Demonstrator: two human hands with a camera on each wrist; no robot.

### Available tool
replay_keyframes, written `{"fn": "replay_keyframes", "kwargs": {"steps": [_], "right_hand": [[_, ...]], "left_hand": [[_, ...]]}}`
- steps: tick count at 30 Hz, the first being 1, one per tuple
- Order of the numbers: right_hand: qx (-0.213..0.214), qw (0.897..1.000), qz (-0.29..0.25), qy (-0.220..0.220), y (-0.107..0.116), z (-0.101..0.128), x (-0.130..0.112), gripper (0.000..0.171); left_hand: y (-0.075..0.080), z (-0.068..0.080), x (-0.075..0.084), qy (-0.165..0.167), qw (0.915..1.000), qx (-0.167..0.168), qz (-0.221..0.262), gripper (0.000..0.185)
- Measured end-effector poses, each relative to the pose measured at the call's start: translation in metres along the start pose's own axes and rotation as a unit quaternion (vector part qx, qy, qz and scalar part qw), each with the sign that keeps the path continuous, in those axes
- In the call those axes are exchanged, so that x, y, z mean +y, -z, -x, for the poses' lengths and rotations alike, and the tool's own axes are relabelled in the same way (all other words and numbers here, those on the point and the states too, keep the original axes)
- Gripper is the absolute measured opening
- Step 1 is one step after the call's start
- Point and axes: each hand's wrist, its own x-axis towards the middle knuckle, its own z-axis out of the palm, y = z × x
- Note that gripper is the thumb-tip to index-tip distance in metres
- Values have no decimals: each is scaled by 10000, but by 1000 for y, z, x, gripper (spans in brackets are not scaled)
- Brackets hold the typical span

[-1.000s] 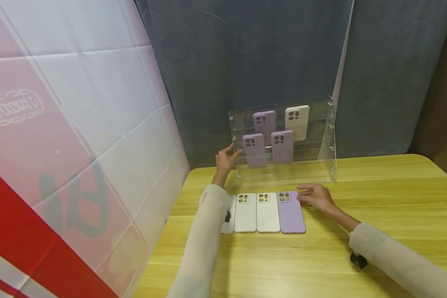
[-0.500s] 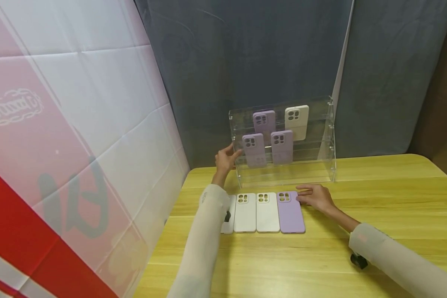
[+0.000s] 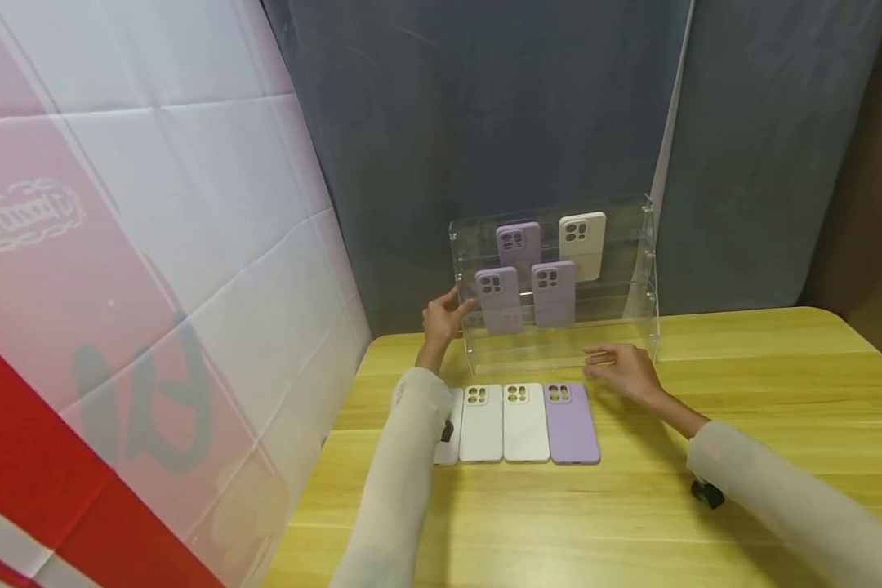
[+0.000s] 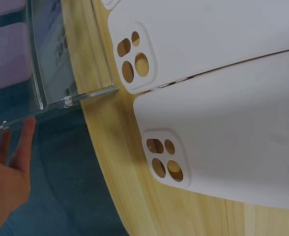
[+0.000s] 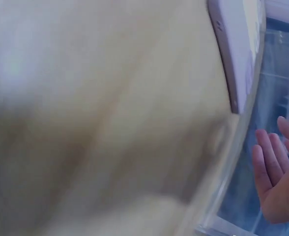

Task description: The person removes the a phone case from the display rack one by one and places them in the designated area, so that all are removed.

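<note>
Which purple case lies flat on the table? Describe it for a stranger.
On the wooden table, in front of the clear stand, lies a row of phone cases. The purple case ends it at right; its row-mates are white.

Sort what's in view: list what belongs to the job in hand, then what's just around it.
Likely the job's:
clear rack, holding purple cases and a white case
loose white cases and a loose purple case, lying before it
left hand, at the rack's side
right hand, near that case

Likely just around:
grey curtain
printed fabric
wooden table
</note>
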Motion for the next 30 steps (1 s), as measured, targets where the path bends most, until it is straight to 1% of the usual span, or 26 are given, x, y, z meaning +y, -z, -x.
{"fn": "replay_keyframes", "kwargs": {"steps": [8, 11, 13, 17, 20, 23, 26, 30], "right_hand": [[491, 9972, 81, 553, 13, -29, -9, 37], [570, 9961, 59, 670, 17, -38, -16, 38], [573, 9962, 68, 651, 20, -45, -22, 39], [613, 9971, 71, 439, 28, -61, -34, 41], [756, 9965, 128, 327, 34, -73, -42, 42], [914, 9950, 178, 366, 39, -84, -49, 43], [984, 9942, 163, 391, 41, -92, -54, 43], [998, 9945, 164, 267, 42, -98, -58, 44]], "left_hand": [[4, 4, -5, -26, 10000, 42, -28, 63], [5, 4, -6, -41, 10000, 55, -54, 62], [5, 4, -6, -25, 9999, 69, -72, 61], [6, 2, -6, 47, 9999, 89, -10, 61], [5, 1, -6, 56, 9999, 52, 84, 62], [4, 0, -5, 28, 9999, 16, 127, 63], [3, 1, -2, 14, 9999, 35, 115, 63], [2, 1, 1, 61, 10000, 2, 0, 63]]}}
